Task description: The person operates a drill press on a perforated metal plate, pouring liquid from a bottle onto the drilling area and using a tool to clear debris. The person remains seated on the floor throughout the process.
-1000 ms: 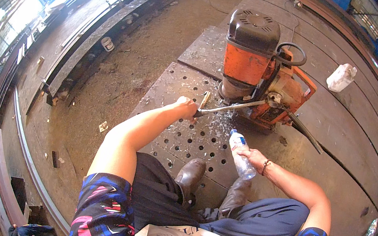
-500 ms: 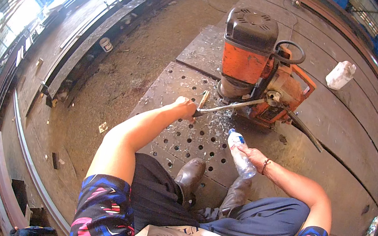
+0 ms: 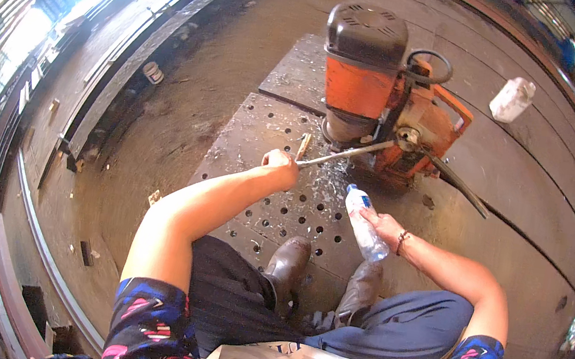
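Observation:
An orange magnetic drill (image 3: 361,87) with a black motor cap stands on a steel plate (image 3: 238,136) with round holes. My left hand (image 3: 280,166) is closed round the outer end of one of its long feed levers (image 3: 350,151), hiding the grip. My right hand (image 3: 385,228) holds a clear plastic bottle (image 3: 370,237) with a blue-and-white label, tilted with its neck toward the drill's base. Metal shavings (image 3: 332,175) lie below the lever. Beside my left fingers is a thin yellowish-brown piece (image 3: 304,146) whose kind I cannot make out.
A second lever (image 3: 459,184) sticks out to the right of the drill. Farther right stands a whitish plastic jug (image 3: 512,99). My boots (image 3: 289,257) rest at the plate's near edge. Long steel beams (image 3: 126,69) and a small white tub (image 3: 152,72) are at the left.
The view has shifted slightly, so the drill appears farther left. My left hand has turned over the lever's end and now covers its dark grip. My right hand still holds the bottle.

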`<state>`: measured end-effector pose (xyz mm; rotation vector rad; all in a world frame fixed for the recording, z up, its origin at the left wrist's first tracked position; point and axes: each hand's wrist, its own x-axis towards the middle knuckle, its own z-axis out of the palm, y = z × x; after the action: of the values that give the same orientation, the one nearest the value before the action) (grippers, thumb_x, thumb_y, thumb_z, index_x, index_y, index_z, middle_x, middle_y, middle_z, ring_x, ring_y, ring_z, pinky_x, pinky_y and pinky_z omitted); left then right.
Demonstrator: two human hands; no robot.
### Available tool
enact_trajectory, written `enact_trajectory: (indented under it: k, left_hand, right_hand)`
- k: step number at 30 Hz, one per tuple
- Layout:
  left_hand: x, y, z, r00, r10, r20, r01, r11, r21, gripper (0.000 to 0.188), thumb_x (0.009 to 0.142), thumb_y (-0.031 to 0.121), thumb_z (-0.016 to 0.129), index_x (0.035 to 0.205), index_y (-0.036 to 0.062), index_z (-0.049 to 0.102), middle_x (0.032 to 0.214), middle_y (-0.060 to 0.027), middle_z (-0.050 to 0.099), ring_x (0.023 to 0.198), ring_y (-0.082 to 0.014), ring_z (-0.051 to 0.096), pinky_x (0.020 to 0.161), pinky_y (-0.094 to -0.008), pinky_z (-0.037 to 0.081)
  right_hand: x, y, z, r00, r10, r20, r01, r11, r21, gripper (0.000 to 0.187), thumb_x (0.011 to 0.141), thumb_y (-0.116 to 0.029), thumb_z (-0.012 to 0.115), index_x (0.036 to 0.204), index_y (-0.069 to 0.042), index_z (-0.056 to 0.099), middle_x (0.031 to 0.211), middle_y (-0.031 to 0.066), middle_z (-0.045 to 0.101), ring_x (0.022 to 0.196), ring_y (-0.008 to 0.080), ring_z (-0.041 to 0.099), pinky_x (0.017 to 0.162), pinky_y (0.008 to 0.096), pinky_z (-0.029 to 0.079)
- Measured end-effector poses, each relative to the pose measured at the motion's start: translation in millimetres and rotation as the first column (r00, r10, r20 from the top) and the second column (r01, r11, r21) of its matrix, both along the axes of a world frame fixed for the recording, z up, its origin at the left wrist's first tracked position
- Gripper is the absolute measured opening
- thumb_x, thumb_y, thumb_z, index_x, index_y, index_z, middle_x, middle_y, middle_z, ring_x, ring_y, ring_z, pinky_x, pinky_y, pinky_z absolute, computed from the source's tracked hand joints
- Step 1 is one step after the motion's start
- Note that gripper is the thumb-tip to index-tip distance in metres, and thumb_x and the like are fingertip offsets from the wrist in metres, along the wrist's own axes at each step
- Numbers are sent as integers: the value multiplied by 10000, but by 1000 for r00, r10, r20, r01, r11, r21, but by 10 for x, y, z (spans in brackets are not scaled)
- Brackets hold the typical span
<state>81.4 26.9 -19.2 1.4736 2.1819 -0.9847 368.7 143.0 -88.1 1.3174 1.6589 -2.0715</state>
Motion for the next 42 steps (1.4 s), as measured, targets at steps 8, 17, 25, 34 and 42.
enact_trajectory:
  k: [8,17,25,34,42]
  left_hand:
    - [926,297,305,284,389,876,-467,854,-228,1086,726,896,333,1246,-31,561,1149,-233,621,901,-320,666,801,-438,548]
    - [2053,273,-657,-540,-415,732,-812,30,-582,776,774,503,737,1307,15,453,1089,-102,610,935,-219,619,787,-373,513]
    - [2249,-79,-1307,-629,-562,537,-585,-113,-803,621,773,374,779,1249,130,464,1063,-67,596,922,-232,615,761,-432,536]
    - [2196,76,-1378,-665,-608,433,-553,11,-833,672,769,207,790,1322,131,415,1101,-67,597,929,-223,618,759,-407,535]
    - [2218,109,-1211,-664,-682,305,-470,65,-880,601,796,193,756,1263,128,383,970,-126,610,808,-307,665,663,-471,570]
  right_hand:
    - [-101,107,229,992,125,-5,-122,972,201,580,849,-578,616,935,-9,690,821,71,675,715,150,632,637,323,487]
    - [166,491,1371,666,689,286,-664,374,647,723,797,-602,617,1202,-3,596,1150,221,636,1086,327,606,915,400,468]
    - [1048,1307,2260,921,-161,354,-335,131,933,654,823,-558,628,1144,11,600,914,214,688,833,335,677,739,402,516]
    - [1605,1319,1764,905,-421,57,278,687,671,596,864,-563,602,1154,-42,609,951,68,674,814,184,648,673,331,517]
    - [1542,1375,1372,777,-629,-15,547,664,510,537,835,-550,651,1096,-89,563,851,51,626,692,162,602,676,315,509]
